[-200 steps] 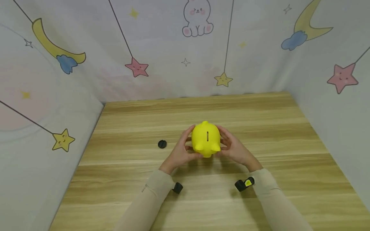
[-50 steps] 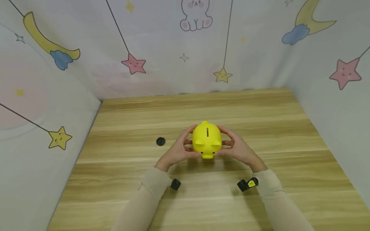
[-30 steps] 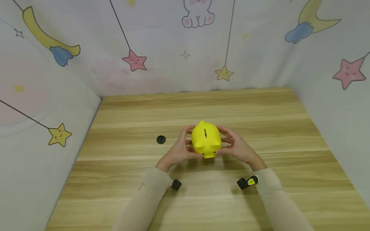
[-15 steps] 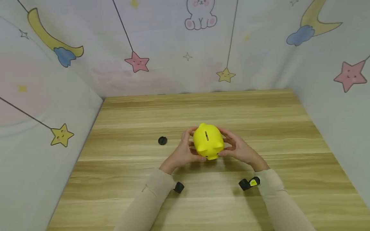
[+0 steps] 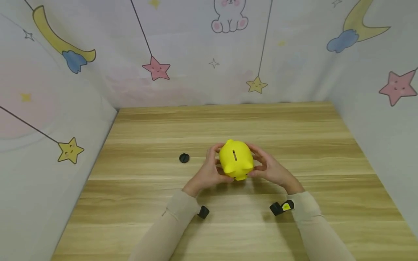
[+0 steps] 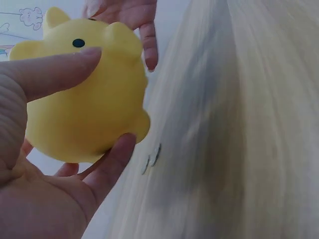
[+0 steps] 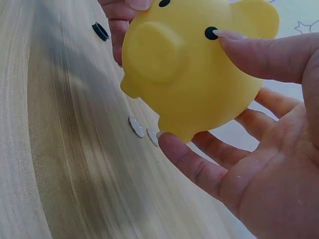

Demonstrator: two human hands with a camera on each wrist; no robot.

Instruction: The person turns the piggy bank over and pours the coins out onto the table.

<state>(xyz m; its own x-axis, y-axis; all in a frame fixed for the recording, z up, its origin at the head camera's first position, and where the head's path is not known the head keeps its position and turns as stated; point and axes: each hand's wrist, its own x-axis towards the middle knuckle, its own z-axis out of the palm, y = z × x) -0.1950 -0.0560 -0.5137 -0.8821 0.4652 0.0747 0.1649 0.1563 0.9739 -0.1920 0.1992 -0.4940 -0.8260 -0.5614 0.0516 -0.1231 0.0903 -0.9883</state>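
Both hands cradle the yellow piggy bank (image 5: 236,160) above the table (image 5: 294,145), left hand (image 5: 209,173) and right hand (image 5: 271,170) fingers curled round it, two coins (image 7: 142,130) lying beneath

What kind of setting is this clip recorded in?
Probably a staged tabletop booth, not a lived-in room: a wooden table enclosed on three sides by cartoon-printed fabric, with both hands holding a yellow piggy bank.

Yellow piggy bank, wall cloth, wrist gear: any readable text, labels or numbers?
None readable in any view.
Yellow plastic piggy bank: only a coin slot and dot eyes.
Printed wall cloth: drawings only.
Small yellow tag on the black right wrist device: too small to read.
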